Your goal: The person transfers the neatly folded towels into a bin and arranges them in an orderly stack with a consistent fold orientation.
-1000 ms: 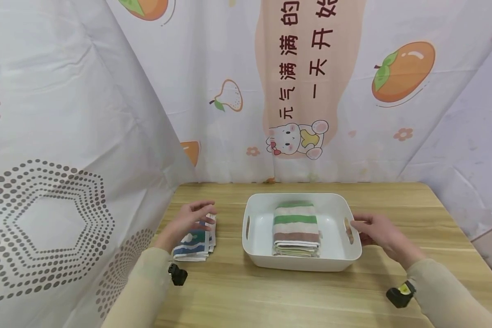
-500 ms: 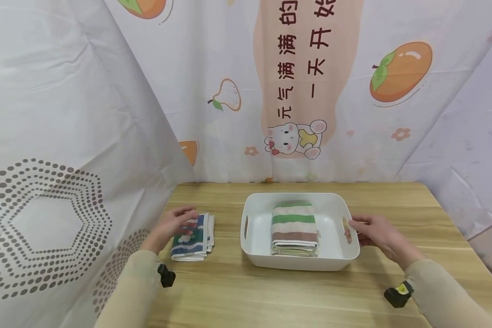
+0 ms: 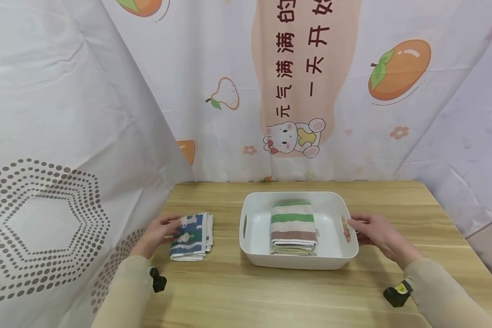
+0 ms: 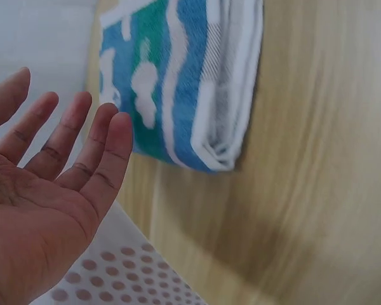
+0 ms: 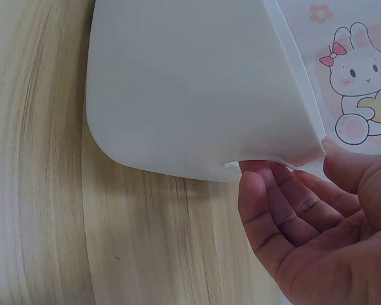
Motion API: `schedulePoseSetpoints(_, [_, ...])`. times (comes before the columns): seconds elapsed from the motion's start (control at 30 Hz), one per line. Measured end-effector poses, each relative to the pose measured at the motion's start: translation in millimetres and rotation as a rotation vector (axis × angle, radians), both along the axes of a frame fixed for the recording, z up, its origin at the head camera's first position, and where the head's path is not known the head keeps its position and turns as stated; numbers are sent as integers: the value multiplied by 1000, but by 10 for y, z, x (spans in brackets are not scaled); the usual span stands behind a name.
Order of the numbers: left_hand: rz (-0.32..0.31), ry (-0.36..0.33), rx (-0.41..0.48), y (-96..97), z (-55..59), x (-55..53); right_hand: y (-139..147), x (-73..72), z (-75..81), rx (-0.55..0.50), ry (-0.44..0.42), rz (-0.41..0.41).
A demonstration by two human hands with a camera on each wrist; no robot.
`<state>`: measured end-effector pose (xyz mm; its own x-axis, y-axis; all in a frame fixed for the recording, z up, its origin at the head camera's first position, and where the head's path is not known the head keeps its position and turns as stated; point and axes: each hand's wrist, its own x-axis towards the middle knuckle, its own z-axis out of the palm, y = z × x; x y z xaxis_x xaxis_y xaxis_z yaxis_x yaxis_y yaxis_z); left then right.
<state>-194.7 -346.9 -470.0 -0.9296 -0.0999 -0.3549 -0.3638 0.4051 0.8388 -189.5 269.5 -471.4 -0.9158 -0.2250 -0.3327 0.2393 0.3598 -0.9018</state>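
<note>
A white plastic bin (image 3: 299,263) with handle slots stands mid-table. Inside lie folded striped towels (image 3: 294,222) in green, cream and brown. My right hand (image 3: 380,234) grips the bin's right end; in the right wrist view the fingers go into the handle slot and the thumb lies at the rim. Left of the bin, a folded blue and green towel (image 3: 190,237) with white edges rests on the wood. Beside its left edge is my left hand (image 3: 152,236), holding nothing. The left wrist view shows that palm (image 4: 44,210) with fingers spread and slightly bent.
The wooden table (image 3: 266,300) meets a printed curtain (image 3: 225,136) with fruit and a cartoon rabbit at its back edge. A dotted white sheet (image 3: 65,136) hangs along the left side. Each sleeve carries a small black wrist camera (image 3: 157,280).
My left hand has moved left and down, from over the blue and green towel to beside it, leaving the towel lying uncovered. The right hand stays on the bin's handle.
</note>
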Motion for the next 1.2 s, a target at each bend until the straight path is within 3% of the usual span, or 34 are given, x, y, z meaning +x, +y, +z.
schedulePoseSetpoints(0.43, [55, -91, -44, -198, -220, 33, -16, 8, 36, 12, -9, 3])
schedulePoseSetpoints(0.9, [57, -124, -74, -139, -338, 58, -18, 15, 27, 11, -5, 3])
schedulePoseSetpoints(1.2, [17, -158, -196, -96, -425, 16, -22, 22, 35, 10, -7, 0])
